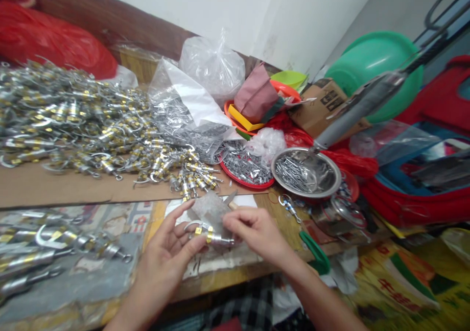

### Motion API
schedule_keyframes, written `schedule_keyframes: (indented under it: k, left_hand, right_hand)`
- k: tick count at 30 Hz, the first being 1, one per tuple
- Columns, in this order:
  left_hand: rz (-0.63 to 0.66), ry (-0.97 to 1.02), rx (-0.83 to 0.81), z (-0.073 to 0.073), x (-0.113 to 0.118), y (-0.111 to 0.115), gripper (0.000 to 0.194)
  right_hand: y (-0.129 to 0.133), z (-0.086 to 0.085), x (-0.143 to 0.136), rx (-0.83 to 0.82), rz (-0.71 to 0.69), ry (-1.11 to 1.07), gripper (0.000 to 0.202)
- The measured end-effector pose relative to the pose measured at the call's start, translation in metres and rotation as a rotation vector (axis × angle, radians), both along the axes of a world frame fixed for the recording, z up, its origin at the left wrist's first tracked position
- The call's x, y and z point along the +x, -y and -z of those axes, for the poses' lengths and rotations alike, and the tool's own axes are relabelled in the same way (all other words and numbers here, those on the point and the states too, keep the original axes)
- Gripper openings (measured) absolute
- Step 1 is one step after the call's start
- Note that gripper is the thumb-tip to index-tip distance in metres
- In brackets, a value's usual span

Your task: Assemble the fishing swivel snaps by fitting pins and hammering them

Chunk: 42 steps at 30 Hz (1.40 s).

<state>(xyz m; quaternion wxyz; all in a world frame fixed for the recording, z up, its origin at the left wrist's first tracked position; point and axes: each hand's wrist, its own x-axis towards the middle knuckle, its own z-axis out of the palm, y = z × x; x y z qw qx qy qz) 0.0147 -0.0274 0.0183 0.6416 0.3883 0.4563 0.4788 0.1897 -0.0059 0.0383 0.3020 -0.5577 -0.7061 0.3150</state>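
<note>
My left hand (pixel 172 243) curls around a small metal hook fitting (pixel 211 236), silver with yellow bands, a curved hook at one end and an eye at the other. A cloudy clear plastic bag (pixel 209 204) lies against the fitting, between my hands. The fingers of my right hand (pixel 253 228) are closed in a pinch at the bag's right edge; the fingertips are partly hidden. Just beyond them is a knife (pixel 231 199) with a pale handle; I cannot tell whether it touches my hand. White paper (pixel 216 265) lies beneath.
A large heap of hook fittings (pixel 73 115) covers the back left; more (pixel 51 243) lie front left. Small metal parts fill a red tray (pixel 253 186); pins lie in a steel bowl (pixel 332 186). A green-handled tool (pixel 316 252) sits at the table's right edge.
</note>
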Motion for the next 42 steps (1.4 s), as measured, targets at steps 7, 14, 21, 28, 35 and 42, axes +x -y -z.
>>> schedule_keyframes:
  k: [7, 14, 21, 28, 35, 42]
  left_hand:
    - [0.191, 0.109, -0.077, 0.001, 0.0, -0.005, 0.073]
    - [0.29, 0.17, -0.117, 0.006, -0.002, -0.012, 0.073]
    - [0.203, 0.119, -0.136, 0.005, -0.003, -0.016, 0.088]
    - [0.203, 0.135, -0.122, 0.004, -0.004, -0.017, 0.087]
    - [0.185, 0.153, -0.124, 0.006, -0.003, -0.016, 0.083]
    - [0.165, 0.177, -0.122, 0.006, -0.002, -0.014, 0.08]
  right_hand:
    - [-0.1, 0.007, 0.057, 0.125, 0.348, 0.707, 0.022]
    - [-0.122, 0.023, 0.058, 0.046, 0.281, 0.777, 0.035]
    - [-0.12, 0.022, 0.071, 0.092, 0.25, 0.596, 0.034]
    - [-0.078, 0.005, 0.036, 0.104, 0.205, 0.242, 0.015]
    - [0.0, -0.001, -0.02, 0.136, 0.013, -0.14, 0.006]
    - [0.004, 0.018, -0.037, 0.312, 0.079, -0.151, 0.011]
